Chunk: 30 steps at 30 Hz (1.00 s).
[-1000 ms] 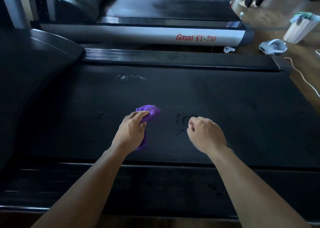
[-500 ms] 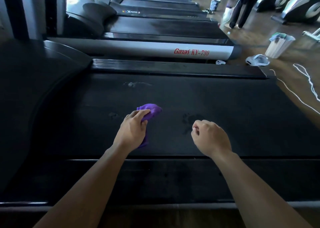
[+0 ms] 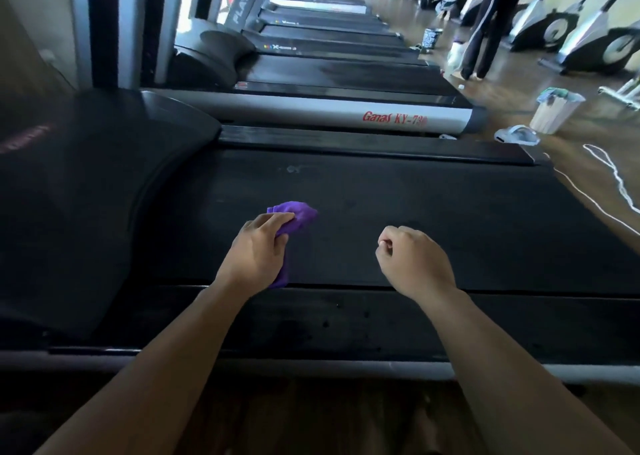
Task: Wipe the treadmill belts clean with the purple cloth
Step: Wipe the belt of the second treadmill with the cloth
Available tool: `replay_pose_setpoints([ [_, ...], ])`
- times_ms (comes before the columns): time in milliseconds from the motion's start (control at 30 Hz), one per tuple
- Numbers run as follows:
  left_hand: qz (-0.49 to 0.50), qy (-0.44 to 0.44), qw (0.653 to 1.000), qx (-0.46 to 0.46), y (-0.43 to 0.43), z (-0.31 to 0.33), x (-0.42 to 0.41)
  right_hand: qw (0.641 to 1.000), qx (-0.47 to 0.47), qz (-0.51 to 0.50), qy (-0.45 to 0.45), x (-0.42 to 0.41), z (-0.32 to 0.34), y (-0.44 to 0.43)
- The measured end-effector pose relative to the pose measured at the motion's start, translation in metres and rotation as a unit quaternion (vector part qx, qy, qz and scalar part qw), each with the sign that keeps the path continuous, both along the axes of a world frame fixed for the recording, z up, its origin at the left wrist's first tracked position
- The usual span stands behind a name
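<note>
There is one purple cloth [image 3: 294,214] in the middle. There are two grips low in the frame: the left grip [image 3: 258,250] and the right grip [image 3: 412,260]. At least five treadmills [image 3: 433,219] run in a row from the middle to the top. The far ones are too small to count. Two people [image 3: 485,29] are at the upper right, and so are at least two exercise bikes [image 3: 554,29]. The floor [image 3: 519,91] at the right has one pale bucket [image 3: 554,113] and one dark pot [image 3: 433,37].
</note>
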<state>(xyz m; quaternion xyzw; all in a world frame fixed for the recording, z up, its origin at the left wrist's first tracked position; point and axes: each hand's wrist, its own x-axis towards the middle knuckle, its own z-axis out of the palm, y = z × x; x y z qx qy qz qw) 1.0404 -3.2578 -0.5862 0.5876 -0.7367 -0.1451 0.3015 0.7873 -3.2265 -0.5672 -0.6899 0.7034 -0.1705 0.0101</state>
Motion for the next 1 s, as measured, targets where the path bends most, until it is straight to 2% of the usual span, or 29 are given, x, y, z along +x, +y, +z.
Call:
replay_pose_setpoints([
  [133, 0.034, -0.013, 0.999, -0.014, 0.009, -0.005, 0.020, 0.999, -0.010, 0.043, -0.004, 0.017, -0.012, -0.004],
  [433, 0.123, -0.016, 0.992, 0.033, -0.001, -0.050, 0.062, 0.994, 0.034, 0.093, -0.048, 0.049, -0.065, -0.034],
  [800, 0.184, -0.052, 0.977, 0.100, -0.089, -0.134, 0.153, 0.991, 0.100, 0.080, -0.048, 0.110, -0.161, -0.124],
  [1000, 0.201, -0.106, 0.971, 0.071, -0.144, -0.185, 0.199, 0.993, 0.107, 0.047, -0.016, 0.120, -0.204, -0.185],
])
